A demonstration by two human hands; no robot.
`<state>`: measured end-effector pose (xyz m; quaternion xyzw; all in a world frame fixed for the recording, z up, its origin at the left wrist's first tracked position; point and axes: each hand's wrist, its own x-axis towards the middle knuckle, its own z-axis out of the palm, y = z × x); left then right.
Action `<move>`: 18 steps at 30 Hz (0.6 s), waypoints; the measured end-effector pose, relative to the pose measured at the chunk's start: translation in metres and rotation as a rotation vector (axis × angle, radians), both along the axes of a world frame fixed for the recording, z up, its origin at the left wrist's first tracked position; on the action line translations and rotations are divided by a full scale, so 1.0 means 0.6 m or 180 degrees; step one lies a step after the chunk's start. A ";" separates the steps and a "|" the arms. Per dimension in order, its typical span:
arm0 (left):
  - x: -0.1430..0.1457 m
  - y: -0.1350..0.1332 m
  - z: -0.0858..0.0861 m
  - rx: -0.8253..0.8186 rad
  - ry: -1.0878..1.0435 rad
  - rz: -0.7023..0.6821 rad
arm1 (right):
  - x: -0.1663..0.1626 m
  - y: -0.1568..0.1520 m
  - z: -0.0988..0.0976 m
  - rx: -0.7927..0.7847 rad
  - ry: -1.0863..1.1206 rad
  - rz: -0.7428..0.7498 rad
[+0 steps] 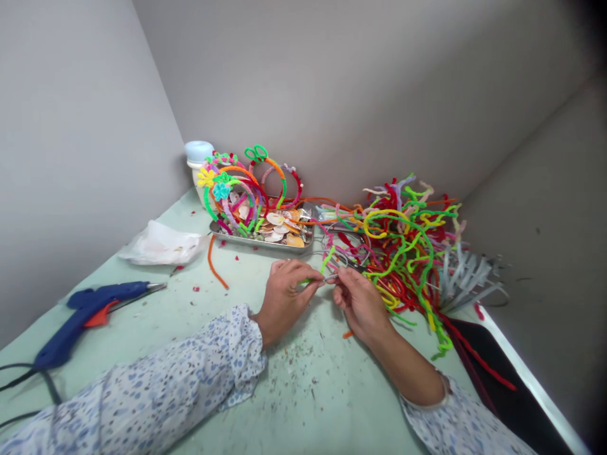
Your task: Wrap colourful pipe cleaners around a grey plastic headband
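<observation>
My left hand is closed in a pinch on a bright green pipe cleaner, one end of which stands up just beyond the fingertips. Opposite it, my right hand pinches a thin grey band, its thumb and forefinger close to the left fingertips. The pipe cleaner and the band meet between the two hands, though the fingers hide exactly how they join. Both hands are above the table, in front of a metal tray of shell-like discs.
Colourful pipe-cleaner hoops stand in the tray beside a white jar. To the right lie tangled pipe cleaners and grey strips. A blue glue gun and a white plastic bag lie left.
</observation>
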<state>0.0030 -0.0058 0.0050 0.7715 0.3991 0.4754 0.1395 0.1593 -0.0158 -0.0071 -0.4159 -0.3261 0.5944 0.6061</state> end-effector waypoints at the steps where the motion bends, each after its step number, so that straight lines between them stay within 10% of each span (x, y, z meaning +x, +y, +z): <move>1: 0.000 0.000 0.000 0.0004 -0.0015 0.0003 | 0.000 0.000 0.000 -0.0003 0.0009 0.0008; 18: -0.001 0.004 -0.003 0.0115 -0.0074 0.0048 | 0.001 -0.001 0.004 -0.0044 -0.0004 0.0044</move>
